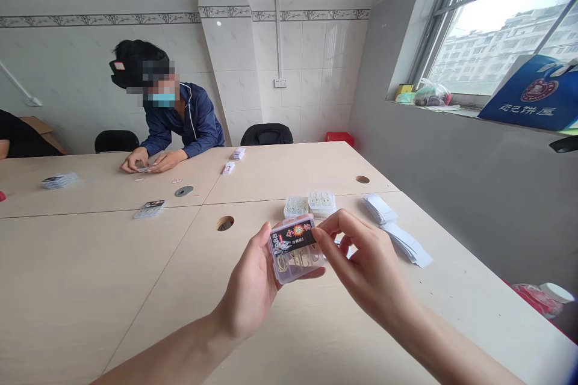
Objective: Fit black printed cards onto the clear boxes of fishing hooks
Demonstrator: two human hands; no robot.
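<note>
I've got the clear plastic compartment box point(295, 249) mid-frame, held up over the pale wood surface point(112, 289), w/ black-and-red label point(293, 237) and gold-coloured hooks point(293, 261) inside. L hand point(248, 280) closed around its lower left side, gripping; R hand point(365, 258) pinching its upper right corner w/ thumb + index. Box is what's in hand; any move needs L hand's hold kept. Two small clear lidded boxes point(321, 203) just beyond, white paper strips point(397, 234) to the right.
</note>
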